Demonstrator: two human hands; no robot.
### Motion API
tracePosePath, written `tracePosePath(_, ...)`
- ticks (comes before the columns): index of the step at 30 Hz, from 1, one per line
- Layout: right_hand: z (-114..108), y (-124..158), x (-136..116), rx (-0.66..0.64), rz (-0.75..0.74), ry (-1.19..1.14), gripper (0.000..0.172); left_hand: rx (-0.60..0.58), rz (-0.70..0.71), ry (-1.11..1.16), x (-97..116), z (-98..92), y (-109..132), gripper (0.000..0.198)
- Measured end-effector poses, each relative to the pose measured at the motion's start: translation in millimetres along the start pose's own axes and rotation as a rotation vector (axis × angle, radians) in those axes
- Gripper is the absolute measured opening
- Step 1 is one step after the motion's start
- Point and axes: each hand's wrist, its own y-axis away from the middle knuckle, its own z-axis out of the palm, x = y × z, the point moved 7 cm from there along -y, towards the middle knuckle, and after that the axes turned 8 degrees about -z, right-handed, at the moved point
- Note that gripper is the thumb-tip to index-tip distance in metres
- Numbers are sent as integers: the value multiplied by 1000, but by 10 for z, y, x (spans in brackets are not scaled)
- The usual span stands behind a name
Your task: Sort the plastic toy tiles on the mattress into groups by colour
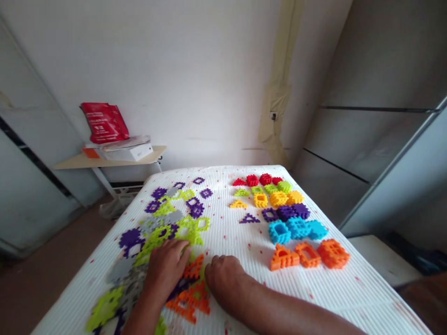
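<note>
My left hand [166, 266] rests palm down on a loose pile of flat interlocking plastic pieces, its fingers curled over orange pieces [190, 298] and lime green pieces [190, 231]. My right hand [225, 278] lies beside it, knuckles up and fingers folded under, touching the orange pieces; what the fingers hold is hidden. Purple pieces [131, 238] and grey pieces [120, 270] lie in the same pile on the white ribbed surface [223, 232].
Sorted stacks stand in rows at the right: red [260, 179], green [275, 188], yellow [279, 199], purple [288, 212], blue [296, 228], orange [309, 254]. A small side table [70, 163] with a red bag [104, 122] stands by the far wall. Grey cabinet panels [384, 139] flank the right.
</note>
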Motion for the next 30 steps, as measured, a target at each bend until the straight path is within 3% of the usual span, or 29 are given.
tracePosePath(5, -31, 7, -20, 2, -17, 11, 9, 34, -73, -108, -70, -31, -16, 39)
tracePosePath(10, -16, -9, -21, -12, 4, 21, 9, 5, -236, -192, -155, -83, -15, 43)
tracePosePath(14, -10, -10, -34, -1, -3, 39, 9, -66, -387, -153, -227, -91, 2, 46)
tracePosePath(19, -17, -5, -33, -23, -13, 25, 9, -62, -498, -94, -246, -134, 20, 48)
tracePosePath(26, -5, -7, -48, -5, -25, 47, 9, -57, -410, -65, -217, -85, 11, 47)
tracePosePath(30, 34, -24, -41, -25, -16, 33, 9, -31, -269, -23, -138, -74, 4, 37)
